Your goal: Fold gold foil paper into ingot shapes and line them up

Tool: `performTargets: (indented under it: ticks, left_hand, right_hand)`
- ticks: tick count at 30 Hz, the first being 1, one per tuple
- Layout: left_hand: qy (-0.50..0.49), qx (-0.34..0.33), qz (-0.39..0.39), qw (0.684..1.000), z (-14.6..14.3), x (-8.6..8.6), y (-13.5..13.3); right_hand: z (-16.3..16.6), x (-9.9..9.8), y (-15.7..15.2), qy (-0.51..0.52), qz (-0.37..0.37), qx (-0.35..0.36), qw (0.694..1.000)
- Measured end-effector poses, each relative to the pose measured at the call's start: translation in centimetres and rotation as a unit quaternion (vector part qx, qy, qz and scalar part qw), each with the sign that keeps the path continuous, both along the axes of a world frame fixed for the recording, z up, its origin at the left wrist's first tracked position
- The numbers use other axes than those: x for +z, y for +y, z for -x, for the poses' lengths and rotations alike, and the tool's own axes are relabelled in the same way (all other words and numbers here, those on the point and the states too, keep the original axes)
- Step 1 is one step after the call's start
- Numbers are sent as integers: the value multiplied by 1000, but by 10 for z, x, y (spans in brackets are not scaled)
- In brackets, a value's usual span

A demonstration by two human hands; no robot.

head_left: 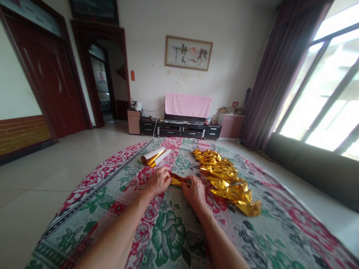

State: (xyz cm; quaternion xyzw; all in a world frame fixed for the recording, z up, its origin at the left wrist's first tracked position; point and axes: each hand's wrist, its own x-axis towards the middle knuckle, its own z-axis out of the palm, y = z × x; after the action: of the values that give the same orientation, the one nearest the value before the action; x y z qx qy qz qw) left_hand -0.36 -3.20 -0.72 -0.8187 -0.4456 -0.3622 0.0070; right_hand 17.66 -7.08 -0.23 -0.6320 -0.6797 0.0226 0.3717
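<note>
Both my hands rest on a flowered cloth (168, 231) spread over the floor. My left hand (158, 181) and my right hand (194, 192) are closed on the two ends of a small piece of gold foil paper (177, 181), pressing it against the cloth. A row of several folded gold foil pieces (227, 179) lies just right of my right hand. A roll of gold foil sheets with white backs (155, 156) lies beyond my left hand.
Pale floor tiles (42, 179) surround the cloth on the left. A dark low cushion (316, 172) runs under the window at right. A low TV cabinet (179, 130) with a pink cloth stands at the far wall. A dark red door (47, 82) is at left.
</note>
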Motion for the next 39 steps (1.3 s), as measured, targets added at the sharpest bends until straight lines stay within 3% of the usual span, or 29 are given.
performTargets:
  ticks: [8, 11, 13, 15, 17, 20, 22, 25, 34, 39]
  left_hand:
    - [-29, -26, 39, 998, -1, 5, -4]
    - [-93, -19, 38, 995, 0, 6, -3]
    - [-173, 24, 47, 984, 0, 7, -2]
    - [-259, 76, 90, 959, 0, 10, -2]
    - [-341, 85, 175, 920, -3, 14, -2]
    - [-462, 8, 315, 829, -11, 22, -5]
    - [-516, -40, 365, 774, -17, 26, -8]
    - [-556, -67, 377, 738, -20, 29, -11]
    - [-528, -83, 345, 771, -14, 20, -6]
    - [-522, -78, 349, 774, -19, 22, -8]
  right_hand:
    - [1, 0, 2, 54, 0, 71, 996]
    - [2, 1, 2, 85, -11, 84, 993]
    - [2, 2, 4, 126, -20, 75, 989]
    - [3, 3, 5, 175, -25, 52, 983]
    - [4, 4, 6, 220, -31, 38, 974]
    - [8, 5, 5, 259, -48, 51, 963]
    - [10, 5, 3, 267, -50, 73, 960]
    - [13, 5, 1, 262, -33, 98, 959]
    - [14, 11, -2, 242, 15, 121, 963]
    - [13, 14, -4, 264, 30, 135, 955]
